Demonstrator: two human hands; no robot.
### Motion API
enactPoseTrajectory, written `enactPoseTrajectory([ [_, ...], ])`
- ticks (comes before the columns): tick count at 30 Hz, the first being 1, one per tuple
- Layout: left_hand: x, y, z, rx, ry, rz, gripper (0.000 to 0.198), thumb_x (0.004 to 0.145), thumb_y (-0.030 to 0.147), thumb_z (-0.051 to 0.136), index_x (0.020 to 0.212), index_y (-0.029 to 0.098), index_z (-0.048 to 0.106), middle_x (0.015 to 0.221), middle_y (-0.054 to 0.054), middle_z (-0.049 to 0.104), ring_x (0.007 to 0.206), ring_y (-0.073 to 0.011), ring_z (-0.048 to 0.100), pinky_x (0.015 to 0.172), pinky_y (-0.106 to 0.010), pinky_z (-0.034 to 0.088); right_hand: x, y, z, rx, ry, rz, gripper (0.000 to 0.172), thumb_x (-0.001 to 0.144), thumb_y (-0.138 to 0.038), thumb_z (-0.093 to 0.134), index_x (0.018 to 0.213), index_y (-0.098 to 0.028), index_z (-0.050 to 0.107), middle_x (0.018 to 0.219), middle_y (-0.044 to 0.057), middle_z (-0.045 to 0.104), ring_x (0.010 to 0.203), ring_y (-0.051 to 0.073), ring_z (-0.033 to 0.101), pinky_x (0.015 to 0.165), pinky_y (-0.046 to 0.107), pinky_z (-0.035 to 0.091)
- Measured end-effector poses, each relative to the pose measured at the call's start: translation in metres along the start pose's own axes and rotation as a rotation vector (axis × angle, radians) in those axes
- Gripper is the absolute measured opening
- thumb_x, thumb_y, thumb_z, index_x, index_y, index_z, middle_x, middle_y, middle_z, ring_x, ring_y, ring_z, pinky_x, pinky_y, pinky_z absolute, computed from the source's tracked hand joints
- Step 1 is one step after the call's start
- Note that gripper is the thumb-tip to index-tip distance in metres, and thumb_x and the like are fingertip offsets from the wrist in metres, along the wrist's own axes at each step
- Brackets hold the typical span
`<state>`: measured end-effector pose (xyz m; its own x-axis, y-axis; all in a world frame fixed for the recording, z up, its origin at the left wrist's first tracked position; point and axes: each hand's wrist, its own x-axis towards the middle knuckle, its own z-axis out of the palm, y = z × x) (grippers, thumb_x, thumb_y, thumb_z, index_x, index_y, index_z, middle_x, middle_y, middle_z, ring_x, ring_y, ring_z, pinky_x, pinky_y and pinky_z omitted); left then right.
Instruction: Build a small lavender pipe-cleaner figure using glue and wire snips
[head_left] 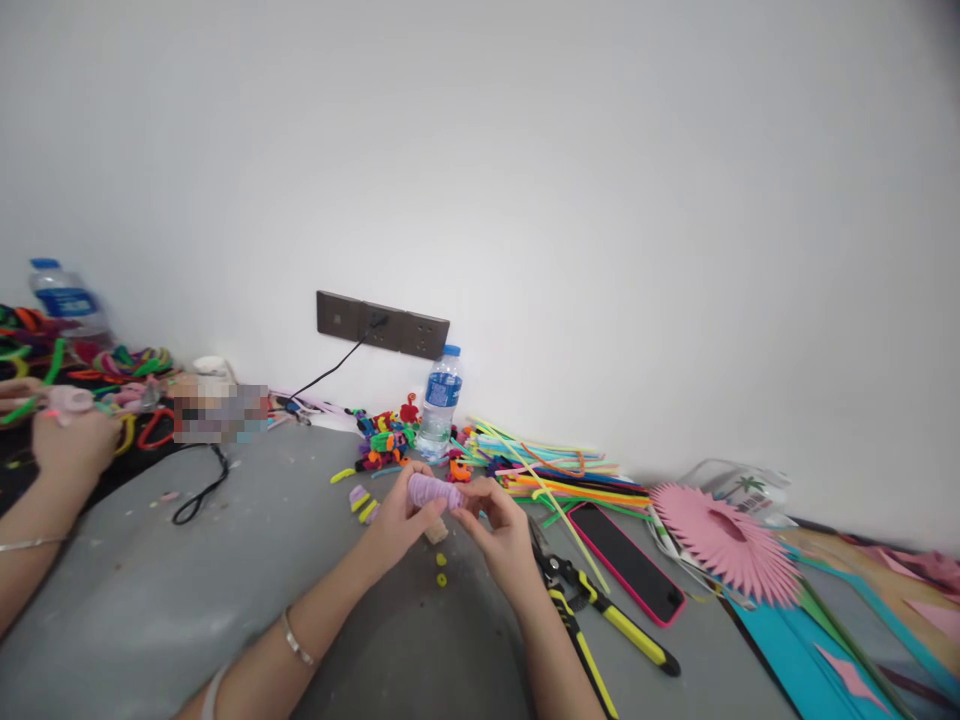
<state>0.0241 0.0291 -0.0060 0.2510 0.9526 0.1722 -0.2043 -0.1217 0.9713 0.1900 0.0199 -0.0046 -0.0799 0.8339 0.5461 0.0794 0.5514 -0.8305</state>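
Between my two hands is a lilac coiled piece (429,489) that looks like wound pipe cleaner. My left hand (397,525) wraps its fingers and thumb round the thick end. At the narrower right end, the fingertips of my right hand (496,528) pinch it. Just beneath, partly covered by the hands, is a small beige block (436,532). Two small yellow pieces (441,570) lie on the grey table (300,560) below that. Left of my left hand sit yellow and lilac striped pieces (363,504), with a short yellow strip (342,476) behind them.
A water bottle (440,400) stands by the wall near bundled pipe cleaners (577,470). Right of my hands lie yellow-handled pliers (600,610), a phone (628,563) and a pink pleated paper disc (726,540). At left, another person's hand (75,445) holds something pale pink. A black cable (202,500) crosses the table.
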Motion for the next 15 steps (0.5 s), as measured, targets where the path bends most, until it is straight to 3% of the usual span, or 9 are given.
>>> enactPoseTrajectory([
  [9,-0.0015,-0.0011,-0.0039,0.155,0.095,-0.006,0.031,0.074,0.026,0.072,0.094,0.021,0.049,0.069,0.007,0.045,0.058,-0.0099,0.042,0.057,-0.021,0.032,-0.0022,0.0068,-0.0006,-0.035,-0.008,0.082,0.014,0.083,-0.031,0.071,0.093,-0.020,0.069,0.080,0.002,0.065,0.069,0.017,0.056,0.065,0.028,0.046],
  [15,0.0001,-0.0044,-0.0012,0.165,0.058,-0.030,0.030,0.078,0.038,0.069,0.091,0.021,0.047,0.067,0.007,0.042,0.059,-0.0112,0.040,0.058,-0.023,0.030,-0.0008,0.0049,0.0000,-0.017,0.019,0.135,0.022,0.083,-0.039,0.072,0.093,-0.020,0.069,0.077,0.003,0.065,0.069,0.018,0.057,0.063,0.028,0.046],
])
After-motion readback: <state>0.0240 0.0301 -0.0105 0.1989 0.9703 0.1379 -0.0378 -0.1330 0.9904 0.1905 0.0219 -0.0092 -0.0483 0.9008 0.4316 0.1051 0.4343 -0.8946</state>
